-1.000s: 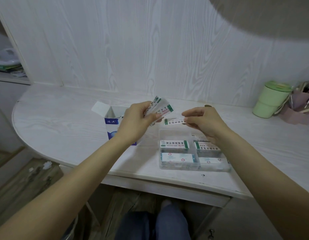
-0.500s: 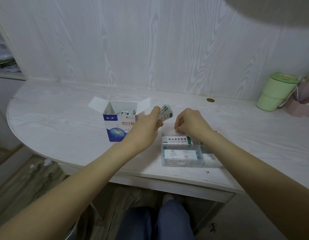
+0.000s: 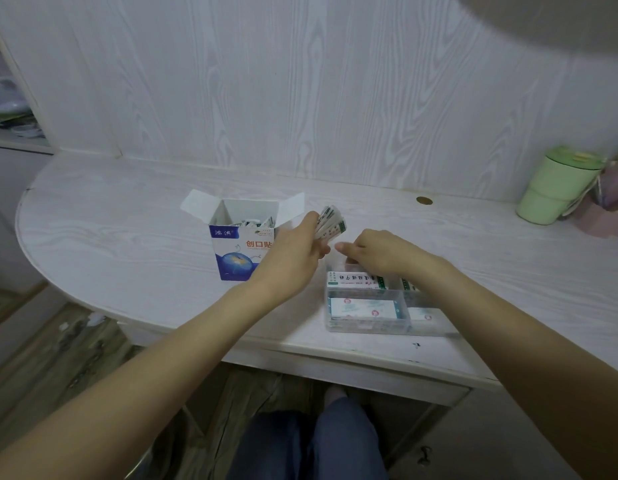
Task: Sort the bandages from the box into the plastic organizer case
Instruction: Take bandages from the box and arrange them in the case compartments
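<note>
Head view: left hand (image 3: 293, 251) pinches a fan of bandages (image 3: 330, 225) beside the open box (image 3: 243, 244) as ready supply, while right hand (image 3: 380, 252), fingers curled, contents unclear, lies over the organizer case (image 3: 366, 322).

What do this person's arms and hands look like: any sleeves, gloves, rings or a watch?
Both forearms are bare as far as the picture shows, with no sleeves in view. The left hand and right hand wear no gloves, and no watch, bracelet or ring shows on the visible parts.
</note>
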Demonstrator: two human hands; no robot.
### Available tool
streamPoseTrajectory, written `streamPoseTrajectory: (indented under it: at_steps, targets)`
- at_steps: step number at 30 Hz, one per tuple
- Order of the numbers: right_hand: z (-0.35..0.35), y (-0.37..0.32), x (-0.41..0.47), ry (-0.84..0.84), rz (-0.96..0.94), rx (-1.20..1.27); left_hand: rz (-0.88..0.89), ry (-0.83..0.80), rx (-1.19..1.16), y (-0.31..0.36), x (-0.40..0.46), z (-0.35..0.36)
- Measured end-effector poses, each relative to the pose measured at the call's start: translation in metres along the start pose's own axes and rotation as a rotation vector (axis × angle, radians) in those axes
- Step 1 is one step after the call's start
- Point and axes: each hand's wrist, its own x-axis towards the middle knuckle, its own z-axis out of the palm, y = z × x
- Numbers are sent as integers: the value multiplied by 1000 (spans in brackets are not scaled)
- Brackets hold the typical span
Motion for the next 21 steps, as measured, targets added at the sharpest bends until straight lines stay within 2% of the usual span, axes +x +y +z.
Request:
streamPoseTrajectory:
  at_steps: [7, 11, 16, 21]
  targets:
    - [4, 1, -4, 27, -47, 116, -15, -4, -58, 2, 0, -1]
    - [-3, 7, -8, 61, -76, 269, -23, 18, -101, 6, -1, -3]
    - [-10, 15, -18, 14, -108, 454, -61, 17, -254, 13, -5, -6]
    - [-22, 22, -32, 130, -173, 699, -99, 13, -374, 21, -5, -10]
